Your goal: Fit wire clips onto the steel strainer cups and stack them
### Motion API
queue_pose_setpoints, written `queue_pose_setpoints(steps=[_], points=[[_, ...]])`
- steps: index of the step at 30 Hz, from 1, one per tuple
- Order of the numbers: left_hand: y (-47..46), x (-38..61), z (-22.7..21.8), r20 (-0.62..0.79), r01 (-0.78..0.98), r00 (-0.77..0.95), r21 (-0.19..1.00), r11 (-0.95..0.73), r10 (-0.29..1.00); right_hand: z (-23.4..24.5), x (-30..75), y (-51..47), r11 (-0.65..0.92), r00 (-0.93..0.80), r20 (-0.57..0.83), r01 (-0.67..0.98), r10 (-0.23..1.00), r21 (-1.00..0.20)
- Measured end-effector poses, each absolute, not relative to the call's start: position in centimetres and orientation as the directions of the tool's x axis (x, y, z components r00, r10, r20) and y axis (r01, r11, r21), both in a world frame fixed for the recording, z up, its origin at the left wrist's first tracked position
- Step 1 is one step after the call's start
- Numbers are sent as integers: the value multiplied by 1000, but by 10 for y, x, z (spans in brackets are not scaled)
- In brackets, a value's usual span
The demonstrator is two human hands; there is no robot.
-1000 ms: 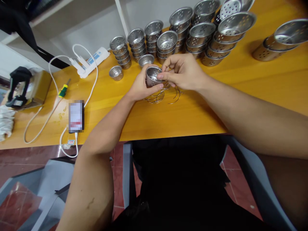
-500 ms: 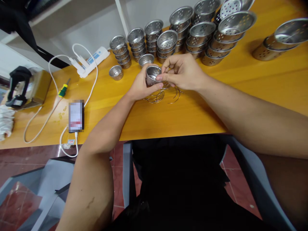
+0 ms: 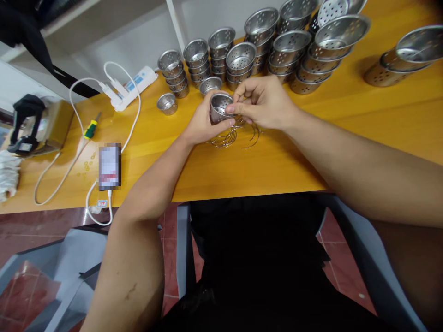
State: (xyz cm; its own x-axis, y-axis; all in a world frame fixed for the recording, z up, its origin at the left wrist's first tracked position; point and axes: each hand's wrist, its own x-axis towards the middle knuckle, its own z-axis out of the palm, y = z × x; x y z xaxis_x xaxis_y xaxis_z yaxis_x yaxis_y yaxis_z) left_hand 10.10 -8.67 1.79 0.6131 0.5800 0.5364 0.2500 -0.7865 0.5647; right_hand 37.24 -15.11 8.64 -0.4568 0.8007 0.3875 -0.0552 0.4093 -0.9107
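Note:
A small perforated metal cup (image 3: pixel 218 110) is tilted in my left hand (image 3: pixel 204 121), its fingers and thumb wrapped around the side. At the cup's right rim, the thumb and fingers of my right hand (image 3: pixel 260 102) are pinched together. Whatever lies between those fingertips is too small or hidden to make out. Thin bent metal wires (image 3: pixel 226 139) lie on the table just below the cup. Right behind my left hand stands another small perforated cup (image 3: pixel 210 85), and a lone cup (image 3: pixel 167 104) sits to its left.
Stacks of perforated cups (image 3: pixel 195 62) line the wall, larger ones (image 3: pixel 308 69) toward the right and another stack (image 3: pixel 387 69) at far right. On the left of the table (image 3: pixel 242 177) are a power strip (image 3: pixel 136 87), cables, a screwdriver (image 3: pixel 91 129) and a phone (image 3: pixel 110 166).

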Motion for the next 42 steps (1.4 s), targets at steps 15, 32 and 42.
queue_pose_setpoints(steps=[15, 32, 42], points=[[-84, 101, 16, 570, 182, 618, 567, -804, 542, 90, 378, -152, 359, -480, 329, -32, 813, -933], [-80, 97, 9, 540, 235, 616, 569, -788, 574, 90, 376, -156, 294, -486, 284, -58, 826, -954], [-90, 102, 23, 578, 250, 616, 501, -829, 535, 91, 382, -160, 414, -473, 349, 37, 809, -910]])
